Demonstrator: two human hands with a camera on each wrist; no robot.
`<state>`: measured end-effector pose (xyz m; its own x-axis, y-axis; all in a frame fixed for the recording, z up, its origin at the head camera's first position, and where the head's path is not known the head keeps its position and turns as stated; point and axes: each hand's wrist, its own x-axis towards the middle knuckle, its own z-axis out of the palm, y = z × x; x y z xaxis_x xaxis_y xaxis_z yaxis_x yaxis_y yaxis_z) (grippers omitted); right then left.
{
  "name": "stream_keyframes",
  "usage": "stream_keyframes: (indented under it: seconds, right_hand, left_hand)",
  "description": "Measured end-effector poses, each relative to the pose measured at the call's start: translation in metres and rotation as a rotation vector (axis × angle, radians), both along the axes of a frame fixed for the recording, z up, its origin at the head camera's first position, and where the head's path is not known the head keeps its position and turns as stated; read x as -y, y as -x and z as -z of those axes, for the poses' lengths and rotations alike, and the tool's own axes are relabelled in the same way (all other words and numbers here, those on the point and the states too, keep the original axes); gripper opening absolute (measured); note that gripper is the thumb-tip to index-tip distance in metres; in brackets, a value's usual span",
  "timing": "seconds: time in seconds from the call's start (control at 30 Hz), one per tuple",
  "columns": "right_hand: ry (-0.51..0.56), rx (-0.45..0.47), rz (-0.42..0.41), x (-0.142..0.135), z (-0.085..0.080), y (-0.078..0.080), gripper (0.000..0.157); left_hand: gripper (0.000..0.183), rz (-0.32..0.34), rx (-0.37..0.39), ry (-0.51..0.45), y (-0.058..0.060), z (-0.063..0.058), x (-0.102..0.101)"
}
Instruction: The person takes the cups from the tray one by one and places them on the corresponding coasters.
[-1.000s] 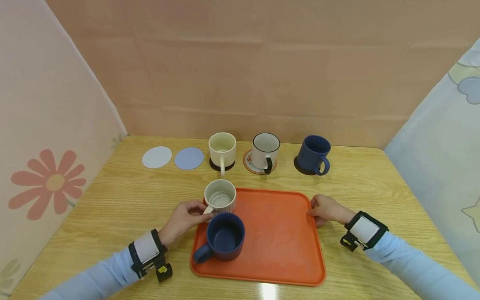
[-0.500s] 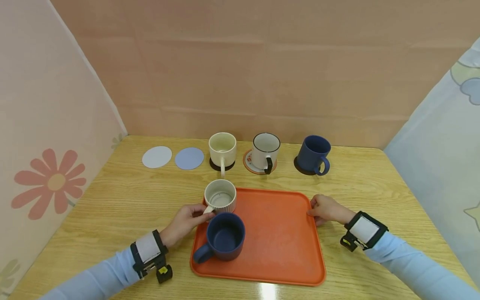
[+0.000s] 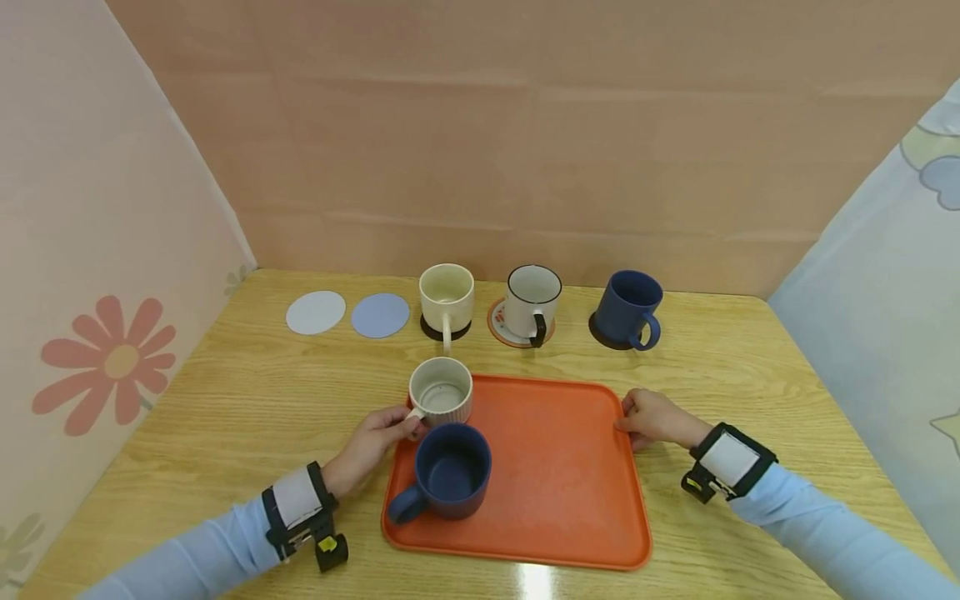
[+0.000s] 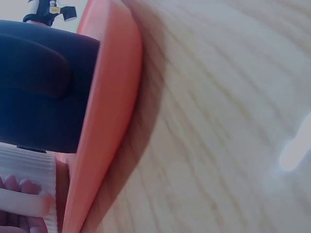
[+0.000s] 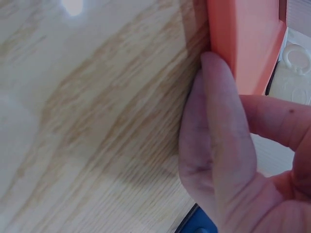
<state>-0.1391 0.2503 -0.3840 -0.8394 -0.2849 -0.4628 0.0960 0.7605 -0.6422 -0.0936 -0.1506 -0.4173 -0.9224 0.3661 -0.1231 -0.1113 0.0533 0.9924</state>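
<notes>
My left hand [image 3: 372, 443] has its fingers at the handle of a cream ribbed mug [image 3: 441, 392] and pinches it. In the left wrist view, the fingers [image 4: 28, 186] curl behind the handle [image 4: 22, 203]. This mug stands upright at the far left corner of an orange tray [image 3: 558, 475]. Close in front of it on the tray is a wide navy mug [image 3: 453, 471], its handle toward the near left. At the tray's right side my right hand [image 3: 660, 417] grips the rim, thumb on the inner side, fingers [image 5: 228, 126] against the outside.
Behind the tray, a pale yellow mug [image 3: 446, 292], a white black-rimmed mug [image 3: 531, 300] and a navy mug [image 3: 630, 304] stand on coasters. Left of them lie a white coaster [image 3: 316, 312] and a lilac coaster [image 3: 380, 315]. Cloth walls enclose the wooden table [image 3: 225, 400].
The left hand's thumb and fingers have shifted slightly, closing further over the ribbed mug's handle. The mugs and tray hold their places, and the right hand keeps its grip.
</notes>
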Motion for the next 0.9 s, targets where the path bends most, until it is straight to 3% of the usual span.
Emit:
stream_keyframes:
  seconds: [0.1,0.37,0.53,0.9]
  right_hand:
    - [0.022,0.003,-0.022,-0.002,0.001,0.001,0.025]
    - [-0.035,-0.005,0.042,0.006,-0.001,-0.002,0.018]
    - [-0.046,-0.005,0.056,0.005,0.001,-0.002,0.019]
    - [-0.044,-0.006,0.052,0.004,-0.001,-0.002,0.019]
  left_hand:
    - [0.030,-0.016,-0.004,-0.010,0.000,0.001,0.001]
    - [0.027,-0.053,0.002,-0.084,-0.001,0.000,0.005]
    - [0.018,-0.069,-0.003,-0.123,-0.002,-0.005,0.008]
    - [0.019,-0.153,-0.060,-0.148,0.004,-0.019,0.012]
